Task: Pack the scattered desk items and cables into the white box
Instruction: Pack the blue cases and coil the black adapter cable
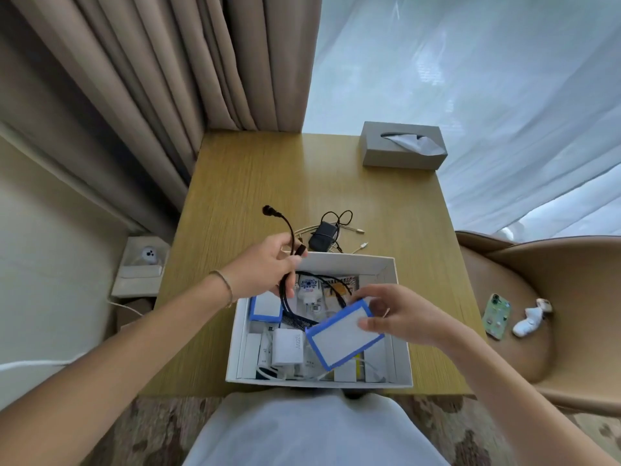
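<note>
The white box [401, 334] sits at the desk's near edge, holding several chargers, small boxes and a blue-edged white pad [265, 306]. My left hand [265, 267] is above the box's far-left corner, shut on a black cable [285, 227] whose plug end sticks up and whose length trails down into the box. My right hand [400, 319] holds a second blue-edged white pad [344, 332] tilted over the box's middle. Behind the box lie a black adapter [323, 234] with its cord and pale cables [349, 230].
A grey tissue box [403, 150] stands at the desk's far right corner. A tan chair [537, 297] to the right carries a phone [496, 316] and a small white toy [532, 319]. Curtains hang behind; a low side table [141, 274] is on the left.
</note>
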### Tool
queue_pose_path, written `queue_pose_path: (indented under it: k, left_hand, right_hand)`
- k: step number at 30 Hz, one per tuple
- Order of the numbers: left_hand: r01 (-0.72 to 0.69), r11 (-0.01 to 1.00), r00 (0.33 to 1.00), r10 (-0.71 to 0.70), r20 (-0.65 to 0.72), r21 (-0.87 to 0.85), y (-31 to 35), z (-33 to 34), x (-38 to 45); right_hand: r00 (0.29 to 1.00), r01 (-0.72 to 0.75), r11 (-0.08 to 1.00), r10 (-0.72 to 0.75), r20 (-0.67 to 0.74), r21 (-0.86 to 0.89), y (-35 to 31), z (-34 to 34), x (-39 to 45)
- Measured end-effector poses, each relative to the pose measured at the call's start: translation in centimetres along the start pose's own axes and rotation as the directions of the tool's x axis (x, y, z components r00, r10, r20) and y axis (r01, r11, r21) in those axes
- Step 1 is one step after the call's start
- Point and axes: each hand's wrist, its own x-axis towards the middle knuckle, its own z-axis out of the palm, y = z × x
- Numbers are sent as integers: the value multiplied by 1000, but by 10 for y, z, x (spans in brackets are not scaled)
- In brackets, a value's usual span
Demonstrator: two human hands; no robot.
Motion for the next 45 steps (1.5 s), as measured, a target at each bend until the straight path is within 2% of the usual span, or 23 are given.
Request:
queue_pose_path:
  k: [2, 4, 8, 11, 15, 18, 21, 30, 36, 39, 41, 45]
  left_hand:
    - [8, 996, 999, -13, 49, 94, -5, 10, 3]
    - [21, 988, 996, -34, 87, 151, -9, 22, 8]
    - [-6, 967, 995, -20, 98, 256, -11, 42, 19]
    - [-16, 904, 993, -34, 111, 428, -13, 53, 27]
    - [-85, 765, 980, -50, 191, 638, -14, 64, 31]
    - [-176, 622, 963, -52, 264, 763, -15, 70, 31]
    - [-219, 495, 958, -53, 280, 841, -18, 75, 34]
    - [-256, 217, 966, 83, 244, 942, -32, 85, 53]
    - [-269, 119, 955, 161, 248, 956, -42, 91, 57]
    - [-241, 111, 964, 140, 225, 964, -45, 97, 56]
    - [-232, 153, 963, 179, 203, 961, -42, 96, 52]
    - [-230, 372, 936, 338, 100, 899, -23, 73, 46]
  right_hand:
    - [997, 4, 967, 17, 81, -254, -2, 0, 3]
    - [989, 10, 899, 56, 139, -437, -5, 5, 11]
    - [970, 0, 760, 158, 185, -649, -6, 15, 26]
    - [961, 13, 670, 197, 195, -742, -5, 21, 34]
    - [960, 30, 605, 204, 191, -796, -1, 28, 40]
    - [957, 6, 595, 229, 176, -804, 1, 29, 43]
    - [958, -1, 594, 230, 169, -804, 4, 30, 44]
    - [973, -53, 591, 212, 91, -805, 19, 44, 39]
    - [993, -48, 635, 117, 35, -771, 26, 49, 36]
    - [999, -24, 694, 43, 9, -719, 20, 41, 34]
    - [1000, 7, 749, -21, -13, -663, 11, 31, 34]
    - [966, 73, 848, -190, -174, -524, -12, 6, 41]
